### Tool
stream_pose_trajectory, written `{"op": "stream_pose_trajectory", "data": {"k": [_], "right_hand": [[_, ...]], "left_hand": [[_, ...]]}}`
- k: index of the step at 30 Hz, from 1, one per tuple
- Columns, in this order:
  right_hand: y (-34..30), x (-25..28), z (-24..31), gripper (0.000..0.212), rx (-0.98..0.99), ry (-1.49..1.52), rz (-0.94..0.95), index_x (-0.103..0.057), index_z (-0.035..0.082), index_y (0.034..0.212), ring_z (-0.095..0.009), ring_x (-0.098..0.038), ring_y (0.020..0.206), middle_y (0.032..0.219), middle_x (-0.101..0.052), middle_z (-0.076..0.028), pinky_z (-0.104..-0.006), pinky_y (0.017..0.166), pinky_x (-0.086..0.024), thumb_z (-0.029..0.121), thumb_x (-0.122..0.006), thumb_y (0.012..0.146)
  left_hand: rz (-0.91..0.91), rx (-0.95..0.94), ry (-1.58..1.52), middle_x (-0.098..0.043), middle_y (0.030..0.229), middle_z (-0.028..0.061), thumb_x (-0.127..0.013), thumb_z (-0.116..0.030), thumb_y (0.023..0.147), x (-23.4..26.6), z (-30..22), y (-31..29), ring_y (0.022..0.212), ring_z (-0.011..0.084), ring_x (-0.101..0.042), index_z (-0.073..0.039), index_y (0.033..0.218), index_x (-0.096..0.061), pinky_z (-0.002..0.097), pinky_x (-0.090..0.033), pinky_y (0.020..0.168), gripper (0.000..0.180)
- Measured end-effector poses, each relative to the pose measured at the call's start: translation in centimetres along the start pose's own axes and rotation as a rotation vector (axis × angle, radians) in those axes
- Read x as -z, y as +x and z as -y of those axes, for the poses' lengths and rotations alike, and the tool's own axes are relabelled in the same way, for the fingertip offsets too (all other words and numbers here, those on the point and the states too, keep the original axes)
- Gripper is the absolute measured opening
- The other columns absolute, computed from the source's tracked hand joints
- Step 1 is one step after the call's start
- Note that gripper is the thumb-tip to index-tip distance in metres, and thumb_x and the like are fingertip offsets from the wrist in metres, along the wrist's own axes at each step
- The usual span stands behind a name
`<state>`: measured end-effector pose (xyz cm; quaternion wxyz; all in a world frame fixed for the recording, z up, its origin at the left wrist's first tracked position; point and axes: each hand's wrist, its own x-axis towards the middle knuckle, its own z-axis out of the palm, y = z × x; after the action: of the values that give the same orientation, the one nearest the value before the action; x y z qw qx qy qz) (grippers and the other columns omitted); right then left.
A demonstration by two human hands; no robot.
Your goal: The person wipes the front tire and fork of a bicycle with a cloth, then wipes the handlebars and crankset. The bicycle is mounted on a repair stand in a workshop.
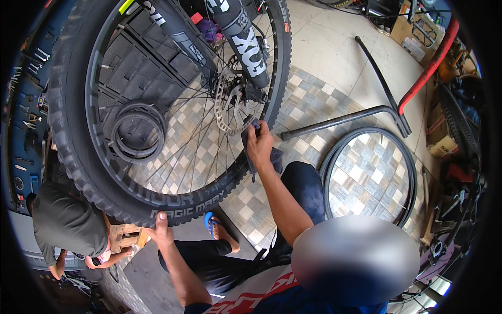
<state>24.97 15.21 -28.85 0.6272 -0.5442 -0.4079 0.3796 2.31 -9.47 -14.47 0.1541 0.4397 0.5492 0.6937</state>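
A large bicycle wheel with a knobby black tire fills the upper left of the view, mounted in a black suspension fork. My left hand grips the tire at its near lower edge, thumb on the sidewall. Closed around a dark cloth, my right hand is at the lower edge of the silver brake disc. Part of the cloth hangs below that hand. Whether the cloth is pressed on the disc, I cannot tell. Thin black spokes run between hub and rim.
A thin black tire ring lies on the tiled floor to the right, near a red and black tube stand. Coiled black tubes show through the spokes. Another person crouches at left beside a wooden stool. Tools hang on a blue board.
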Motion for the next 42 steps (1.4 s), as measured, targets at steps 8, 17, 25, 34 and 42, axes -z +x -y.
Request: {"op": "stream_pose_trajectory", "data": {"k": [8, 17, 25, 34, 42], "right_hand": [[-4.0, 1.4, -5.0, 0.024, 0.182, -0.399, 0.171, -0.060, 0.005, 0.107, -0.041, -0.063, 0.081, 0.090, -0.059, -0.018, -0.0472, 0.071, -0.050, 0.007, -0.069, 0.085], [3.4, -0.2, -2.9, 0.024, -0.156, -0.200, 0.159, -0.069, 0.000, 0.094, -0.036, -0.066, 0.079, 0.082, -0.066, -0.022, -0.0434, 0.072, -0.050, 0.022, -0.072, 0.086], [1.6, 1.8, -2.8, 0.029, -0.071, -0.551, 0.178, -0.074, 0.006, 0.105, -0.042, -0.068, 0.093, 0.100, -0.071, -0.021, -0.0504, 0.080, -0.053, 0.027, -0.073, 0.085], [1.3, -0.9, -1.2, 0.031, 0.335, -0.135, 0.149, -0.070, 0.007, 0.115, -0.041, -0.066, 0.090, 0.109, -0.066, -0.015, -0.0450, 0.078, -0.051, 0.004, -0.059, 0.086], [-2.0, 3.6, -5.8, 0.047, -0.139, -0.351, 0.226, -0.064, 0.012, 0.135, -0.039, -0.067, 0.095, 0.111, -0.061, -0.020, -0.0472, 0.081, -0.055, 0.017, -0.065, 0.089]], "left_hand": [[-0.015, 0.075, -0.061, -0.063, 0.123, 0.0113, -0.075, -0.012, 0.083, 0.4, 2.3, -0.7, 0.109, 0.0205, -0.062, 0.005, 0.136, -0.049, 0.0377, -0.048, 0.101, 0.062], [0.051, 0.120, -0.060, -0.061, 0.124, 0.0097, -0.077, -0.012, 0.081, 2.4, 2.8, 0.8, 0.109, 0.0203, -0.060, 0.003, 0.138, -0.049, 0.0363, -0.047, 0.101, 0.066], [0.038, 0.032, -0.050, -0.060, 0.128, 0.0096, -0.078, -0.015, 0.082, 0.7, 2.0, 1.3, 0.112, 0.0197, -0.059, 0.002, 0.142, -0.046, 0.0357, -0.044, 0.104, 0.070], [0.092, -0.026, -0.009, -0.061, 0.122, 0.0109, -0.068, -0.009, 0.085, 0.1, 0.5, 1.6, 0.107, 0.0231, -0.063, -0.003, 0.142, -0.045, 0.0393, -0.051, 0.097, 0.062], [0.017, 0.069, -0.034, -0.061, 0.124, 0.0085, -0.078, -0.010, 0.080, 0.0, 0.0, 1.6, 0.109, 0.0191, -0.059, 0.000, 0.139, -0.048, 0.0344, -0.044, 0.102, 0.067]]}}
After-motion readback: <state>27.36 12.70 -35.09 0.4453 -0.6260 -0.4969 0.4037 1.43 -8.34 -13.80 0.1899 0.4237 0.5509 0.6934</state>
